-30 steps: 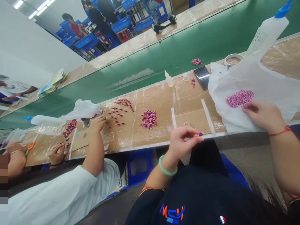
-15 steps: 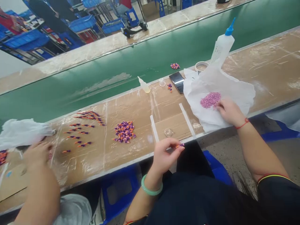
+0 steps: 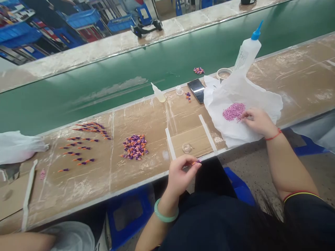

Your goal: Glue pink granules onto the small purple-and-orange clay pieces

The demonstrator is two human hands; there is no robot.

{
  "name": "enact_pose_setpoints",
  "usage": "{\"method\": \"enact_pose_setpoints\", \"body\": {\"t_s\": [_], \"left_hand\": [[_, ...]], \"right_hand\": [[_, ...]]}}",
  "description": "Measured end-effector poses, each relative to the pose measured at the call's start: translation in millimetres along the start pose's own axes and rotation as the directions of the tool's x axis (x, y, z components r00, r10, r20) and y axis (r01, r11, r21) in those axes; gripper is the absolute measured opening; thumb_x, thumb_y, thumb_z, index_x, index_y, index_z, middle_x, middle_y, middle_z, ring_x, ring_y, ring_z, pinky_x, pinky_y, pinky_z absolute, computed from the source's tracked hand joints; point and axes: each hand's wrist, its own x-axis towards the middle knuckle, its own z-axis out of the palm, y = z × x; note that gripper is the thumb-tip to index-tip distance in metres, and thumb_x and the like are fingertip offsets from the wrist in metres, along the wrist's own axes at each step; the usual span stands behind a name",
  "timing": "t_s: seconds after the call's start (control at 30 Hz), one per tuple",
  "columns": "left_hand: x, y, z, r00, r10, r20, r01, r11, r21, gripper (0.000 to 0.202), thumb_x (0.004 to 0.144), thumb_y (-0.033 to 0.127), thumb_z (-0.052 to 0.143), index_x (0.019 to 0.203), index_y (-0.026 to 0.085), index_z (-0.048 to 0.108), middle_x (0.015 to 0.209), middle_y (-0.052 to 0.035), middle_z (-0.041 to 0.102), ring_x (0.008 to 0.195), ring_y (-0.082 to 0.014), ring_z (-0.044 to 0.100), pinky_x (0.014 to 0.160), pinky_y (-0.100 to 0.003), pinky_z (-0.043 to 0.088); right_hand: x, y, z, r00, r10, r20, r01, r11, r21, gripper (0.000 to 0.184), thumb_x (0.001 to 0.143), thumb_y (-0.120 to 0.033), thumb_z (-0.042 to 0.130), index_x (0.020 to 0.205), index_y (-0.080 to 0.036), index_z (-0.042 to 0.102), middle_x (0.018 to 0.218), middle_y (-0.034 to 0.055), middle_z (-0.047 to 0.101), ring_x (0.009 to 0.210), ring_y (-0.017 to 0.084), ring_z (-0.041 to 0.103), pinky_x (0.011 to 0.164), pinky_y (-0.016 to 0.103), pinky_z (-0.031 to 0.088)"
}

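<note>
A: I'm on the head cam, remote. Where's the left hand [image 3: 180, 176]?

B: Near edge of the surface [image 3: 154, 166], approx. My feed shows its thumb and fingers pinching a sm. orange-and-purple piece [image 3: 196, 162], w/ a clear round item [image 3: 186, 149] just beyond, betw. two white strips [image 3: 207, 132].

A: And the right hand [image 3: 258, 122]?

B: Over the white sheet [image 3: 264, 94], fingers drawn close together at the edge of the pink bits [image 3: 232, 111]. I can't tell from here if they pinch any.

A: Other pcs. in my shot?

B: A heap of orange-and-purple pcs. [image 3: 135, 147] lies left of the hands; loose rows [image 3: 91, 127] lie farther left. A sm. cluster [image 3: 187, 96] is beside the phone [image 3: 196, 90].

A: Rest of frame?

B: Blue-capped bottle [image 3: 247, 52] behind the sheet, nr. a tape roll [image 3: 218, 75]. Sm. squeeze bottle [image 3: 159, 94] at the surface's far edge, by the green strip [image 3: 120, 75]. Co-worker's arm [image 3: 26, 241], btm. left.
</note>
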Motion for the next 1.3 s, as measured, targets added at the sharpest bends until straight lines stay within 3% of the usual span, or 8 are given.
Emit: {"method": "enact_pose_setpoints", "body": {"t_s": [0.3, 0.63, 0.8, 0.97, 1.1, 1.3], "left_hand": [[-2, -2, 0.7, 1.000, -0.022, 0.019, 0.022, 1.000, -0.021, 0.008, 0.080, 0.025, 0.074, 0.076, 0.018, 0.074, 0.071, -0.0055, 0.076, 0.062, -0.0154, 0.068, 0.060, -0.024, 0.054], [-3, -4, 1.9, 0.997, -0.037, 0.070, 0.043, 0.996, -0.078, 0.010, 0.084, 0.026, 0.071, 0.077, 0.018, 0.073, 0.073, -0.0051, 0.074, 0.064, -0.0152, 0.065, 0.060, -0.024, 0.051], [5, 5, 7.1, 0.995, -0.052, 0.086, 0.065, 0.985, -0.163, 0.012, 0.084, 0.022, 0.067, 0.073, 0.018, 0.069, 0.068, -0.0028, 0.068, 0.061, -0.0135, 0.059, 0.058, -0.024, 0.047], [33, 30, 27.0, 0.993, 0.043, 0.110, -0.019, 0.978, -0.209, 0.011, 0.081, 0.016, 0.064, 0.071, 0.017, 0.067, 0.066, -0.0014, 0.065, 0.058, -0.0109, 0.053, 0.055, -0.023, 0.042], [49, 44, 41.9, 0.990, 0.086, 0.113, -0.058, 0.972, -0.228, 0.009, 0.083, 0.019, 0.065, 0.081, 0.016, 0.073, 0.071, -0.0031, 0.070, 0.057, -0.0105, 0.054, 0.054, -0.023, 0.043], [44, 51, 45.2, 0.989, 0.129, 0.075, -0.104, 0.957, -0.272, 0.011, 0.086, 0.023, 0.069, 0.083, 0.015, 0.075, 0.070, -0.0037, 0.071, 0.057, -0.0102, 0.055, 0.055, -0.023, 0.045]], "right_hand": [[7, 3, 4, 0.996, -0.060, 0.065, 0.065, 0.996, -0.066, 0.012, 0.078, -0.029, 0.058, 0.071, -0.021, 0.065, 0.085, 0.0095, 0.068, 0.089, 0.028, 0.058, 0.087, 0.045, 0.047], [2, -4, 9, 0.999, -0.037, -0.029, 0.036, 0.999, -0.039, 0.008, 0.079, -0.022, 0.053, 0.072, -0.021, 0.055, 0.083, 0.0125, 0.063, 0.088, 0.030, 0.056, 0.088, 0.048, 0.045], [-17, -46, -16, 0.995, -0.099, -0.024, 0.101, 0.984, 0.146, 0.015, 0.094, -0.032, 0.046, 0.084, -0.022, 0.052, 0.087, 0.0075, 0.061, 0.083, 0.023, 0.058, 0.077, 0.038, 0.048], [-38, -113, -41, 0.946, -0.321, -0.044, 0.313, 0.871, 0.379, 0.016, 0.099, -0.030, 0.048, 0.085, -0.023, 0.049, 0.087, 0.0051, 0.057, 0.083, 0.020, 0.055, 0.072, 0.034, 0.045], [-46, -146, -49, 0.899, -0.421, -0.121, 0.437, 0.839, 0.324, 0.009, 0.097, -0.023, 0.051, 0.088, -0.024, 0.051, 0.091, 0.0056, 0.059, 0.086, 0.022, 0.056, 0.076, 0.038, 0.045], [-53, -163, -50, 0.832, -0.519, -0.197, 0.550, 0.819, 0.165, 0.013, 0.095, -0.012, 0.050, 0.089, -0.023, 0.049, 0.092, 0.0063, 0.057, 0.089, 0.022, 0.054, 0.079, 0.039, 0.044]]}}
